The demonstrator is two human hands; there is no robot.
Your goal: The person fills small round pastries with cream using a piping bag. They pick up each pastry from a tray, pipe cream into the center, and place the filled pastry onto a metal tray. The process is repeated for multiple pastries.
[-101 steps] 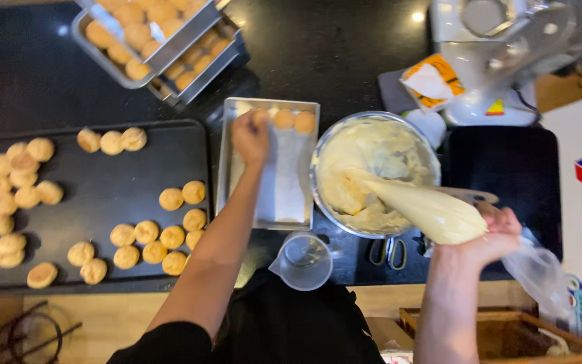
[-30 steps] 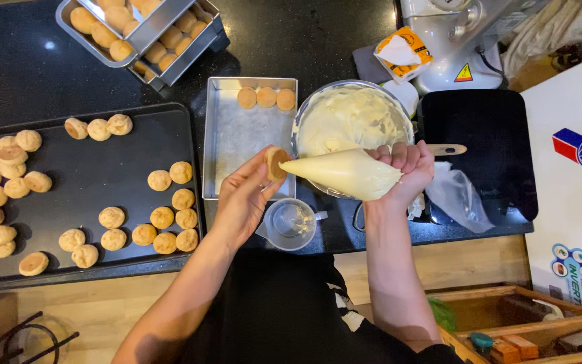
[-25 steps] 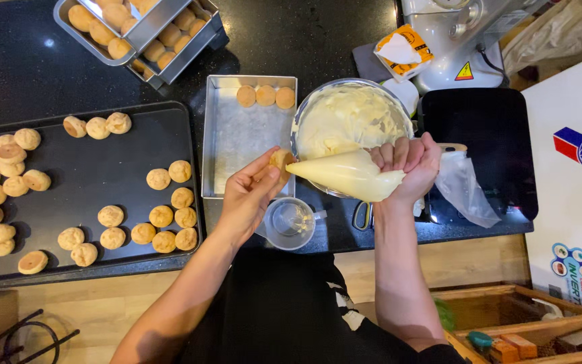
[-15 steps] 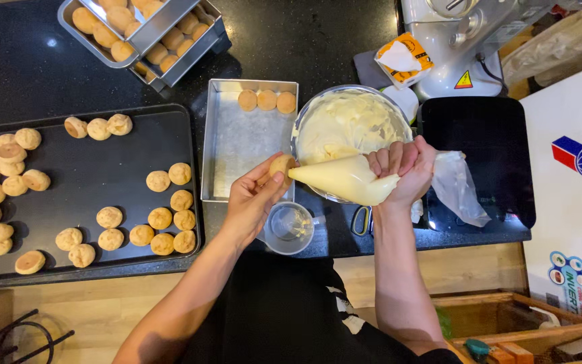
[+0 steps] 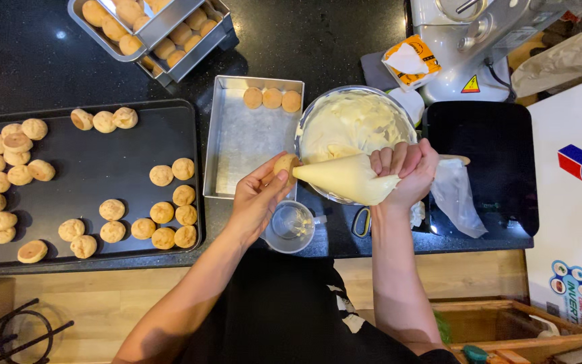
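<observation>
Left hand [image 5: 254,202] closed around a small round puff [image 5: 285,164], right hand [image 5: 404,170] gripped on the fat end of a cream-filled piping bag [image 5: 345,178], its tip touching the puff, just near of the cream bowl [image 5: 355,125] and right of the steel pan [image 5: 245,138] with three puffs along its far edge. Same grip and meeting point as half a second ago, barely shifted; seconds earlier, left hand far out over the pan, bag held apart at right. Black tray [image 5: 85,175] of puffs at left, clear cup [image 5: 291,226] near the left wrist.
</observation>
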